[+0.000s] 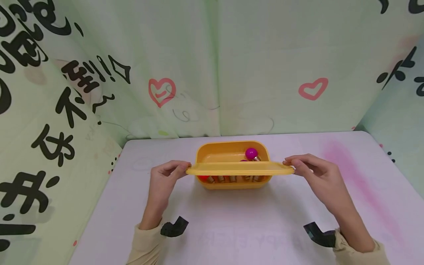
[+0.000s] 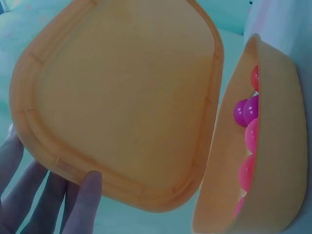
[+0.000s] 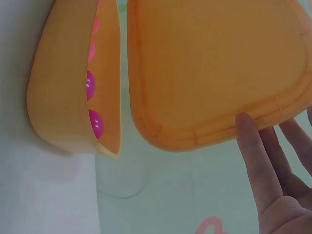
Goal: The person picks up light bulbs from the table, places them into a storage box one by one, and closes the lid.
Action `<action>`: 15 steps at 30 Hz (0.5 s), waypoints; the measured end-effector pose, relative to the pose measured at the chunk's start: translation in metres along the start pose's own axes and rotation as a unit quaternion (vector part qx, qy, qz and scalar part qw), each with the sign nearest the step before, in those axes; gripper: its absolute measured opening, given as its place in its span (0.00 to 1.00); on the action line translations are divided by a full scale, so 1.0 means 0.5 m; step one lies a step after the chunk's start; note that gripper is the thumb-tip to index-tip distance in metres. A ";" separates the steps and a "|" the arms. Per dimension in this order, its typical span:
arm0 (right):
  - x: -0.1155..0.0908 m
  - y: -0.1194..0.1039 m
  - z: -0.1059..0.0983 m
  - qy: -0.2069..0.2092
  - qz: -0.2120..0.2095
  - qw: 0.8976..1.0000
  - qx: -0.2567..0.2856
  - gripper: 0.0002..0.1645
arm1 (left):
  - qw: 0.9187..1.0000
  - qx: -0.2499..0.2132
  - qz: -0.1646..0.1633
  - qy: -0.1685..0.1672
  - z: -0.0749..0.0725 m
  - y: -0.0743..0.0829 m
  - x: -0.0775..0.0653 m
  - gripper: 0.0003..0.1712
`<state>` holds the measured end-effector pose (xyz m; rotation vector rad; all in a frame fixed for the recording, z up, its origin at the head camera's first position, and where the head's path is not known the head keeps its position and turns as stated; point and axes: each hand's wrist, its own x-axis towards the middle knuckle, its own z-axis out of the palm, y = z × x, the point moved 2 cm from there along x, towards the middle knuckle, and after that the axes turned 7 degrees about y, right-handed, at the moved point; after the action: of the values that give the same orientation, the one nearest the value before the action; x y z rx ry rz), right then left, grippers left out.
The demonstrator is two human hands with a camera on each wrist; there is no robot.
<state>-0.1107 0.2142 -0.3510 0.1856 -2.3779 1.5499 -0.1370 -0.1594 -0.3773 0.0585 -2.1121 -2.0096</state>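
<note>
A yellow plastic lid [image 1: 240, 168] is held on edge above a matching yellow box [image 1: 232, 186], hiding part of its inside. My left hand [image 1: 166, 181] pinches the lid's left end, thumb on the underside rim in the left wrist view. At the other end my right hand [image 1: 319, 180] pinches the rim between thumb and fingers. Inside the box lie several small bulbs with metal screw bases; a purple bulb [image 1: 251, 153] shows at the back right, and pink bulbs [image 2: 251, 135] line the box in the left wrist view.
The box stands on a white table [image 1: 245, 228] near its back edge. Pale green curtains [image 1: 258, 73] with black characters and pink hearts hang behind and at both sides. Black strips [image 1: 319, 234] stick out from both sleeves.
</note>
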 end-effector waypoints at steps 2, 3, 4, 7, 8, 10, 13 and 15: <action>0.003 0.004 0.001 0.007 0.010 1.000 -0.010 0.13 | 1.000 -0.001 0.003 0.002 0.002 -0.005 0.002 0.13; 0.005 0.007 0.002 0.008 0.015 1.000 -0.014 0.13 | 1.000 0.000 0.005 0.001 0.002 -0.008 0.003 0.13; 0.006 0.010 0.002 0.008 0.018 1.000 -0.015 0.13 | 1.000 0.003 0.007 -0.001 0.003 -0.011 0.004 0.13; 0.011 0.018 0.005 0.006 0.017 1.000 0.002 0.14 | 1.000 0.006 0.008 -0.005 0.003 -0.021 0.008 0.13; 0.013 0.022 0.007 0.004 0.013 1.000 0.012 0.14 | 1.000 0.007 0.008 -0.006 0.003 -0.024 0.008 0.13; 0.015 0.029 0.011 0.002 0.006 0.999 0.031 0.15 | 1.000 -0.001 0.007 -0.008 0.004 -0.031 0.010 0.15; 0.018 0.042 0.019 0.005 0.000 0.999 0.041 0.17 | 1.000 -0.016 -0.004 -0.013 0.006 -0.042 0.012 0.19; 0.019 0.051 0.025 0.013 0.000 1.000 0.029 0.18 | 0.999 -0.024 -0.014 -0.017 0.007 -0.048 0.011 0.21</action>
<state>-0.1287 0.2139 -0.3749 0.1772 -2.3151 1.6116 -0.1461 -0.1584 -0.4005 0.0461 -2.0931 -2.0918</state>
